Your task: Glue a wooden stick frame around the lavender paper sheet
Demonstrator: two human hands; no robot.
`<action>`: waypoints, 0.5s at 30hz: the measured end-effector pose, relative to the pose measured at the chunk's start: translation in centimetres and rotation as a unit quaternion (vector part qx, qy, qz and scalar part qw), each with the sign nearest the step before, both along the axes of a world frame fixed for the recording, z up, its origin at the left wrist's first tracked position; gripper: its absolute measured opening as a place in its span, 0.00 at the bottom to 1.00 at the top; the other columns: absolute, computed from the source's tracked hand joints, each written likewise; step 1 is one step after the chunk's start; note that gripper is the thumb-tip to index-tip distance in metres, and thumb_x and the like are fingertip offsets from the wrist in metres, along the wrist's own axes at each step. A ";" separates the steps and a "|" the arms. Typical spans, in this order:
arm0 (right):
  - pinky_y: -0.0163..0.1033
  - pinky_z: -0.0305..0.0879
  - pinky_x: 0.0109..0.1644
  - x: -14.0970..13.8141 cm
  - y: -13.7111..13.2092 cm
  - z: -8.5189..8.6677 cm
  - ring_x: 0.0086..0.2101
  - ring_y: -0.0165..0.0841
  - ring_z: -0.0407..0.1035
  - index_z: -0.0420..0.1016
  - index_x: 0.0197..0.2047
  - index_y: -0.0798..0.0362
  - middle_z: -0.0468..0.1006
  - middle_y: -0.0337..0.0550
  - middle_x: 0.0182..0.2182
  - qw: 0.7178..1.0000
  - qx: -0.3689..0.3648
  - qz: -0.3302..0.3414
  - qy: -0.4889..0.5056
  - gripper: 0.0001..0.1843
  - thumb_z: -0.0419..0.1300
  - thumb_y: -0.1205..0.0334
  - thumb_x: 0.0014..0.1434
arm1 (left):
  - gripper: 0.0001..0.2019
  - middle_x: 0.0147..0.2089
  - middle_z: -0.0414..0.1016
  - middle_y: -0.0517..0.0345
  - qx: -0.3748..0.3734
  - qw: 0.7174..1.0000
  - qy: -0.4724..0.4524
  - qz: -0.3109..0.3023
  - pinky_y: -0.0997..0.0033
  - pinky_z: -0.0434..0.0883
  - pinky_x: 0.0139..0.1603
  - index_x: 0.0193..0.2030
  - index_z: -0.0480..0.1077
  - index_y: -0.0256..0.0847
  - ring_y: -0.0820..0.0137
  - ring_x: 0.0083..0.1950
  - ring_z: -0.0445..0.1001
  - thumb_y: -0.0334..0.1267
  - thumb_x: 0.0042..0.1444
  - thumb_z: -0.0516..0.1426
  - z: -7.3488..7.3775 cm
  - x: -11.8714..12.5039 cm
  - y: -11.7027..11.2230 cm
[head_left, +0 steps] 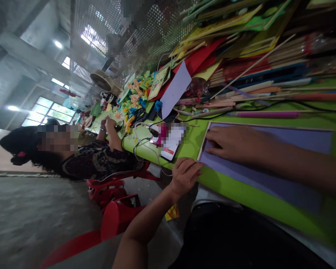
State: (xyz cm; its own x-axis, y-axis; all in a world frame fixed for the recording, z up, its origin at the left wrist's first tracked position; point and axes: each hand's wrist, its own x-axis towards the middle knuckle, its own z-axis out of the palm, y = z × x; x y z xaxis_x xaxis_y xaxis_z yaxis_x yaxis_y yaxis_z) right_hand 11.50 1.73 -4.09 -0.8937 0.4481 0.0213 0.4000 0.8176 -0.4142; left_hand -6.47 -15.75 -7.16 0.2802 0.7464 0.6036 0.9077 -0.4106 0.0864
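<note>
A purple sheet (257, 168) lies on the green tabletop, with thin wooden sticks (271, 126) along its far long edge and its left short edge. My right hand (229, 144) rests on the sheet, fingers bent and fingertips pressing at the stick on the short edge. At the sheet's near left corner is my left hand (184, 173), its fingers together and curled over the table edge. Whatever those fingers pinch there is hidden. Just beyond the left hand lies a phone (172, 144) with a lit screen.
Behind the sheet are a purple tube (264, 114), a black cable and piles of sticks and coloured paper (240, 33). Further left are paper flowers (137, 97) and a fan (103, 80). A seated co-worker (98, 157) and a red chair (112, 220) are beside the table.
</note>
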 end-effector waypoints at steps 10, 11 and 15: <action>0.42 0.57 0.34 -0.1 0.0 0.5 0.42 0.43 0.75 0.73 0.43 0.48 0.80 0.48 0.45 1.000 -0.011 -0.002 -0.011 0.09 0.57 0.53 0.66 | 0.12 0.38 0.80 0.52 0.039 0.999 -0.023 -0.015 0.64 0.77 0.47 0.42 0.75 0.39 0.67 0.42 0.78 0.40 0.71 0.52 -0.7 -0.1 0.2; 0.42 0.57 0.34 -0.1 0.0 0.4 0.42 0.44 0.75 0.73 0.43 0.48 0.80 0.47 0.45 1.000 -0.012 0.000 -0.012 0.10 0.56 0.52 0.66 | 0.12 0.38 0.80 0.53 0.040 0.999 -0.027 -0.016 0.64 0.77 0.47 0.41 0.75 0.39 0.67 0.42 0.78 0.39 0.71 0.52 -0.7 -0.2 0.2; 0.42 0.56 0.34 -0.1 0.0 0.3 0.43 0.44 0.75 0.73 0.43 0.47 0.80 0.47 0.45 1.000 -0.008 0.003 -0.007 0.09 0.57 0.52 0.66 | 0.11 0.38 0.80 0.53 0.018 0.999 -0.037 -0.006 0.63 0.77 0.48 0.41 0.73 0.40 0.67 0.43 0.79 0.40 0.71 0.52 -0.8 -0.3 -0.1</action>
State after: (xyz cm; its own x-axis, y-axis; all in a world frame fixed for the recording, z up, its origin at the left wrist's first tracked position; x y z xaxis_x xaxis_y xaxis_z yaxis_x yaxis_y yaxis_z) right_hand 11.42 1.77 -3.84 -0.8966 0.4427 0.0014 0.4009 0.8133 -0.4216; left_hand -6.74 -15.86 -7.96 0.2429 0.7203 0.6498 0.8939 -0.4264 0.1385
